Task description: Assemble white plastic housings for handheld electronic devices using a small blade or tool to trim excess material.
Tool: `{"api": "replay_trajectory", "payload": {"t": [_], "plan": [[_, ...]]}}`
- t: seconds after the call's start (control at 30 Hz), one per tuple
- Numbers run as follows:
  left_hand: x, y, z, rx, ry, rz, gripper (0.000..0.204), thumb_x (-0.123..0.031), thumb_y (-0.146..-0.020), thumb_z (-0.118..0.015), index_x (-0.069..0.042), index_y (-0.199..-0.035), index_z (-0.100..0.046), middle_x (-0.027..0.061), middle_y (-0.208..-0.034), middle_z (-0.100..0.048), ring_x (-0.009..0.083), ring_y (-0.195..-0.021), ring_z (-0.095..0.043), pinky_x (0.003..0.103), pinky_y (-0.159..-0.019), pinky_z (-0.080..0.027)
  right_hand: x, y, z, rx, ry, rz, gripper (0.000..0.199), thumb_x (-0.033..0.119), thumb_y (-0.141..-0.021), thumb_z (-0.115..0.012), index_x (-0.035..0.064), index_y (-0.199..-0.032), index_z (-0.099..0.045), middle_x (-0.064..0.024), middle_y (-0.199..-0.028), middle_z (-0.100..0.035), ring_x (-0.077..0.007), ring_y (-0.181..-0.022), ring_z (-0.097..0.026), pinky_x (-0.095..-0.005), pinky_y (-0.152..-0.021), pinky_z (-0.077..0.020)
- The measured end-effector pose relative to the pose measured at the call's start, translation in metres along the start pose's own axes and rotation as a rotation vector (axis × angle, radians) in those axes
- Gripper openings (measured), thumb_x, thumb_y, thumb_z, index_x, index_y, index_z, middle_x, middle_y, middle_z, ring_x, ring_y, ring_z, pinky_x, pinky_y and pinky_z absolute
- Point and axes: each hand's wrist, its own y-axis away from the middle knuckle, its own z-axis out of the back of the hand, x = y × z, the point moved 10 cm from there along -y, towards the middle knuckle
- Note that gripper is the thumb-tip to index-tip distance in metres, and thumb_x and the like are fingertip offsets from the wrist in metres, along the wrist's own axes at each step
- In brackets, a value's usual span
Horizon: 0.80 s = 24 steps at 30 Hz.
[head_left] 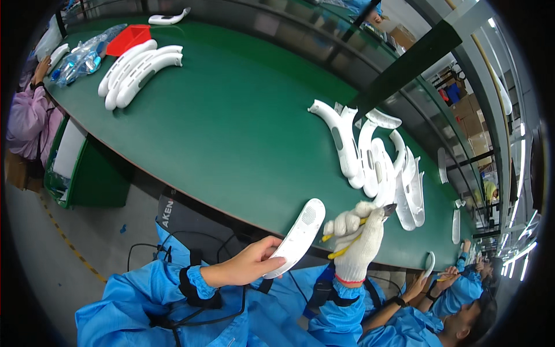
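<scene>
Hands: left (pixel 245 267) grips white shell (pixel 298 237), right (pixel 357 238) pliers (pixel 352 237).

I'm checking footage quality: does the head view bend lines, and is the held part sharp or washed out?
Head view: strong fisheye, the green table edge bows and corners go black; the white curved part in the left hand is sharp; slight glare on the white pile.

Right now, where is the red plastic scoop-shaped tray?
In the head view, the red plastic tray lies at the far left of the green table, between clear plastic bags and curved white plastic shells.
</scene>
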Motion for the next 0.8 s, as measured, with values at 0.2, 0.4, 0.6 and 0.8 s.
{"api": "replay_trajectory", "payload": {"t": [0.2,0.4,0.6,0.8], "plan": [[0.012,-0.017,-0.003,0.048,-0.091,0.049,0.038,-0.023,-0.107,-0.043,0.002,-0.135,-0.048,0.0108,-0.098,-0.067,0.0143,-0.083,-0.065,0.03,-0.075,-0.054,-0.006,-0.003,-0.028,0.033,0.189,0.141,0.035,0.033,-0.106,-0.046,-0.0009,-0.099,-0.053,-0.0058,-0.064,-0.046,-0.0187,-0.054,-0.049,-0.0408,-0.058,-0.0532],[0.025,-0.012,-0.004,0.053,-0.005,0.047,0.038,-0.024,-0.108,-0.04,0.003,-0.134,-0.047,0.0121,-0.095,-0.068,0.0155,-0.084,-0.067,0.03,-0.076,-0.055,-0.04,-0.008,-0.036,-0.058,0.331,0.089,0.029,0.027,-0.105,-0.047,-0.0002,-0.096,-0.051,-0.0068,-0.068,-0.051,-0.0168,-0.053,-0.049,-0.0366,-0.055,-0.0516],[0.02,-0.012,-0.011,0.126,0.036,0.048,0.036,-0.022,-0.108,-0.04,0.004,-0.132,-0.046,0.0136,-0.103,-0.067,0.0185,-0.092,-0.068,0.032,-0.085,-0.055,-0.04,-0.009,-0.033,-0.038,0.296,0.05,0.028,0.027,-0.105,-0.049,0.0008,-0.094,-0.051,-0.0049,-0.066,-0.048,-0.0159,-0.053,-0.049,-0.0363,-0.056,-0.0515],[0.024,-0.029,-0.018,0.384,0.32,0.202,0.059,-0.048,-0.108,-0.027,0.002,-0.136,-0.043,0.0158,-0.111,-0.065,0.0223,-0.097,-0.069,0.035,-0.085,-0.057,-0.048,-0.022,-0.026,0.012,-0.021,-0.104,0.036,0.036,-0.105,-0.045,0.0039,-0.09,-0.051,-0.0044,-0.064,-0.045,-0.0192,-0.053,-0.045,-0.0412,-0.055,-0.0482]]}}
